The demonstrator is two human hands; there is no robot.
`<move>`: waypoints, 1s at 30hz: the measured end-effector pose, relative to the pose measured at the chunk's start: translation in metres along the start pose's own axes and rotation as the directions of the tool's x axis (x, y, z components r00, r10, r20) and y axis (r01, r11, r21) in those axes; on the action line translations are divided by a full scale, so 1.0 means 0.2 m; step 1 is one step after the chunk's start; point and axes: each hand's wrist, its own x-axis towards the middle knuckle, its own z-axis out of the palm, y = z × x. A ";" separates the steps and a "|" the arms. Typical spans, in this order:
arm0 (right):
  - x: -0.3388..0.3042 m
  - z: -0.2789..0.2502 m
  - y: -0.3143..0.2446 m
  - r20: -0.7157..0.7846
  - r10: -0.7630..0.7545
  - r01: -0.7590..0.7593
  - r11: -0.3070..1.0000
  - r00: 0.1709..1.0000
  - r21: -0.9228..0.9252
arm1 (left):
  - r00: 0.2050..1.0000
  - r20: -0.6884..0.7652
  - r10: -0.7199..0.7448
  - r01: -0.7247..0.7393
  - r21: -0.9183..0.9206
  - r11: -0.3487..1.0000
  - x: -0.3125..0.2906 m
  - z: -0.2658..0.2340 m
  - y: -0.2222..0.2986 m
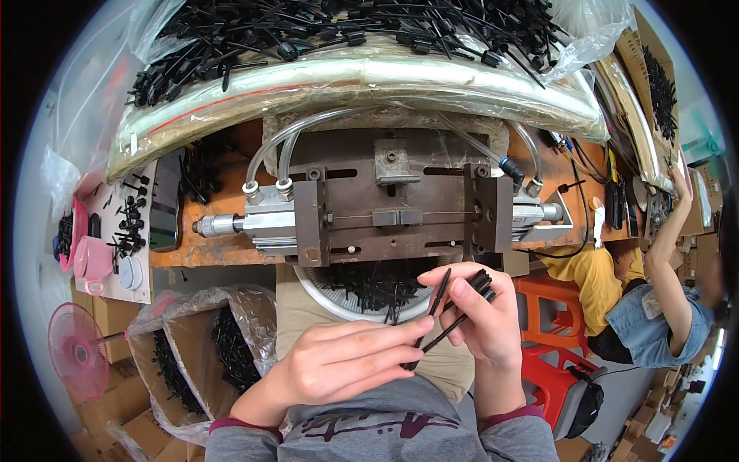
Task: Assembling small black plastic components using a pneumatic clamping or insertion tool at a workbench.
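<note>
My left hand (339,358) reaches across in front of my body. Its fingers are pressed together around the ends of thin black rods (437,336), and its thumb is mostly hidden. Close against it, my right hand (489,312) is closed on several black rod pieces with thick ribbed heads (479,283), the heads between thumb and fingers. One slim black rod (440,292) stands up tilted between the two hands. Just beyond the hands, a white round basin (319,296) on my lap holds many similar black pieces (369,289).
A brown metal fixture (392,185) with two air cylinders and clear hoses stands on the wooden table (204,250). Behind it lies a heap of black pieces (346,31). A plastic-lined box (181,362) and pink fan (77,350) are left; a co-worker (654,316) sits right.
</note>
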 end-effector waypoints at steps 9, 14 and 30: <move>-0.01 0.02 0.00 -0.053 -0.071 0.070 0.997 0.996 -0.020 | 1.000 0.007 0.029 -0.029 0.020 0.999 -0.01 0.01 0.01; -0.02 0.02 0.02 -0.069 -0.116 0.110 0.991 0.991 -0.081 | 1.000 0.009 0.025 -0.026 0.040 0.999 -0.02 0.02 0.01; -0.04 0.03 0.03 -0.070 -0.159 0.146 0.975 0.985 -0.165 | 1.000 0.008 0.005 -0.005 0.003 1.000 -0.05 0.03 0.00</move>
